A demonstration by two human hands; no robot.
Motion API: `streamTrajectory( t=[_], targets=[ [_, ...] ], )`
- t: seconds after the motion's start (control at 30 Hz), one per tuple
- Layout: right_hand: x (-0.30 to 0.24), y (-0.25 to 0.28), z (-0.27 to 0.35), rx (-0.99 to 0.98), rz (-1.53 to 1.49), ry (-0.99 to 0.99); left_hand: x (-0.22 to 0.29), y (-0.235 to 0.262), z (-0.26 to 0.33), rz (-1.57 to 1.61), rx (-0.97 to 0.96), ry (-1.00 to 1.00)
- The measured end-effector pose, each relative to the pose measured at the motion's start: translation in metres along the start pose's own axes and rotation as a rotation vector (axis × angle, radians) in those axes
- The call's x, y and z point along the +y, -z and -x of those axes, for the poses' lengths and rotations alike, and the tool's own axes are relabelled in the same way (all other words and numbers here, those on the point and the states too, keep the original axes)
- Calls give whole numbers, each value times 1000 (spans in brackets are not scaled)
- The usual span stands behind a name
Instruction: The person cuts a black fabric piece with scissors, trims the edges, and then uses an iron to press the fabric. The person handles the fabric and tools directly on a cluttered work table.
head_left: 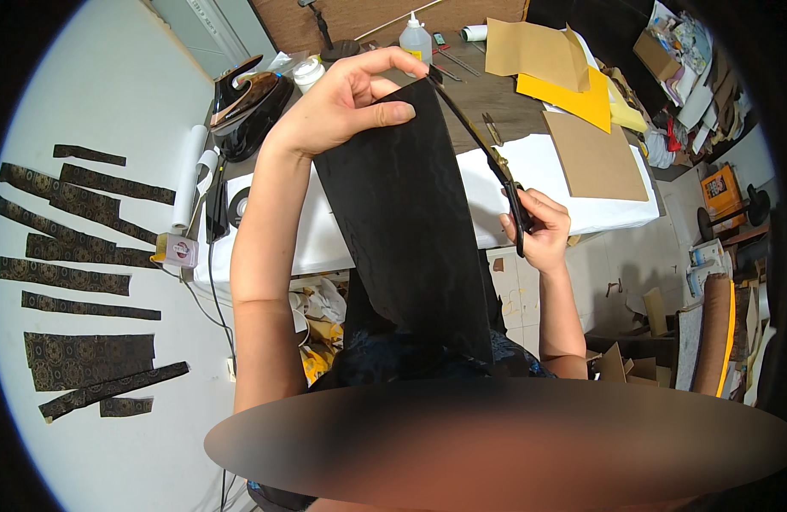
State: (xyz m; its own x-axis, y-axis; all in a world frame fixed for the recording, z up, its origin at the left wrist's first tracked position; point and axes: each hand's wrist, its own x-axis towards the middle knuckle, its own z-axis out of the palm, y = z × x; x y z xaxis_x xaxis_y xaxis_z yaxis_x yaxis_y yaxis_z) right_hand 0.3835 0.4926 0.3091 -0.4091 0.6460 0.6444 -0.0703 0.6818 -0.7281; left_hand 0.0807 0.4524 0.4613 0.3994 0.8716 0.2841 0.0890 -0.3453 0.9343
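My left hand (346,102) pinches the top edge of a long black sheet (402,196), thumb on its front. The sheet hangs down toward my lap and has a faint wavy sheen; I cannot tell whether it is cloth or leather. Large black scissors (498,162) are gripped by their handles in my right hand (543,229). Their long blades run along the sheet's right edge up to its top corner, close to my left fingertips. Whether the blades are parted there is hard to make out.
An iron (250,111) stands at the table's left, near a white jar (308,75) and a clear squeeze bottle (416,38). Brown card (597,158) and a yellow sheet (573,101) lie at the right on white paper (594,213). Patterned strips (65,277) hang on the left wall.
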Motion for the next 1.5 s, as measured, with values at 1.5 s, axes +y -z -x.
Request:
streamTrajectory(
  t=[1.5],
  targets=[
    [19, -40, 34, 37, -708, -446, -12, -10, -23, -232, 40, 256]
  ],
)
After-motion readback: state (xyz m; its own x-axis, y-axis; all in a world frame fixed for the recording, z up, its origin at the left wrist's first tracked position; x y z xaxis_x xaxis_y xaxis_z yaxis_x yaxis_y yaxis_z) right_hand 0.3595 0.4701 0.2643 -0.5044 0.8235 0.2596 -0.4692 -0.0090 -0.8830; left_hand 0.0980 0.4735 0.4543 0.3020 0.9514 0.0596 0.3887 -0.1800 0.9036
